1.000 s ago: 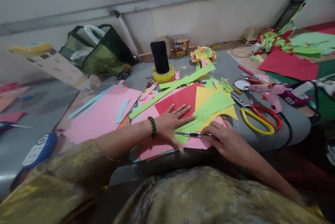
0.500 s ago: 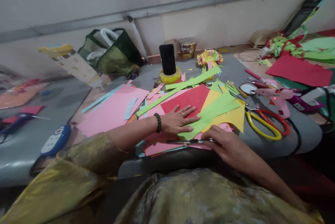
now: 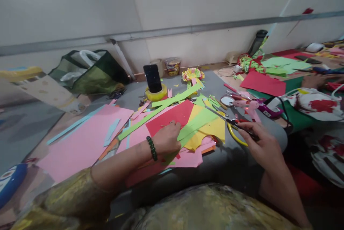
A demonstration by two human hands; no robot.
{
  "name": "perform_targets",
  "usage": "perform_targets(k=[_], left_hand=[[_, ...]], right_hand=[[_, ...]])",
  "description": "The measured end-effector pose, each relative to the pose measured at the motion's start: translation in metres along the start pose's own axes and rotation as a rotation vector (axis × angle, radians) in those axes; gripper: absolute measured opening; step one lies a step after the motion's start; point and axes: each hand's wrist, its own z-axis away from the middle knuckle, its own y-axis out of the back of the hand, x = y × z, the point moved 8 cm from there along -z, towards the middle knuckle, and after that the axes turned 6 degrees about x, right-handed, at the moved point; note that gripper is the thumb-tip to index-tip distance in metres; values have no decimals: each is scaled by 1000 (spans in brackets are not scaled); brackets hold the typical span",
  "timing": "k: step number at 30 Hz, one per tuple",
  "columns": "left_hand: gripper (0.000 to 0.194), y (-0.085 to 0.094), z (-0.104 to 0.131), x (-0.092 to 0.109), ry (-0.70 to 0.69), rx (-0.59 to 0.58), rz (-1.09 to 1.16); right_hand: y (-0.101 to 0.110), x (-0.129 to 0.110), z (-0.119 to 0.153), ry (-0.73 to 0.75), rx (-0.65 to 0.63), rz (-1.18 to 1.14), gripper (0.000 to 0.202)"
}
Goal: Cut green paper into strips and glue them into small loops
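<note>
My left hand (image 3: 168,138), a green bead bracelet at its wrist, is closed over the paper pile, knuckles up. Light green paper (image 3: 200,122) runs beside and beneath it, and the curled fingers hide what they grip. A thin pale tip pokes out near them. Red paper (image 3: 168,117) and yellow paper (image 3: 212,131) lie around that hand. To the right, my right hand (image 3: 259,140) pinches a dark pen (image 3: 238,125) just above the scissors (image 3: 236,138), whose yellow handle shows while the hand covers much of the rest.
Pink sheets (image 3: 86,136) spread to the left. A phone (image 3: 152,78) leans on a yellow tape roll (image 3: 156,93) behind the pile. A pink glue gun (image 3: 248,108) and a small round mirror (image 3: 227,101) lie at right. Another person's hand (image 3: 314,80) shows farther right.
My left hand has gone from lying flat on the green paper to closed. My right hand has lifted the pen from the pile's front edge and moved right to the scissors. The view has turned right.
</note>
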Motion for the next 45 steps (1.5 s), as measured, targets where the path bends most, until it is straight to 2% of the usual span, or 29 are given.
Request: perform_targets(k=[5,9,13,15,17,20,24,28,35,38,40,43,45], left_hand=[[34,1,-3,-6,84,-56,-45],[27,9,1,-23,104,-19,54],[21,28,16,-66,166,98,352],[29,34,26,-92,217,127,506],[36,38,32,-112,225,138,564],[39,41,31,-132,235,167,387],[34,36,16,-140,293,140,133],[25,32,7,-143,343,131,60],[23,34,5,-150,428,206,81],[19,46,12,-158,456,264,132],[17,61,23,-169,479,324,155],[26,90,52,-194,557,460,157],[30,98,76,-212,633,514,158]], right_hand=[[-4,8,2,3,-2,-10,26],[-3,14,2,-15,8,-10,31],[-3,16,3,-29,5,-34,37],[-5,16,3,-29,-10,-55,40],[-8,13,2,-26,-36,-82,43],[-15,2,-1,-7,-72,-104,44],[-23,-21,-4,51,-135,-140,41],[-23,-33,-1,118,-146,-185,33],[-26,-27,6,109,-161,-170,33],[-28,-33,4,130,-162,-183,36],[-27,-42,1,177,-157,-201,36],[-26,-54,-3,246,-156,-207,35],[-27,-57,-4,267,-165,-202,36]])
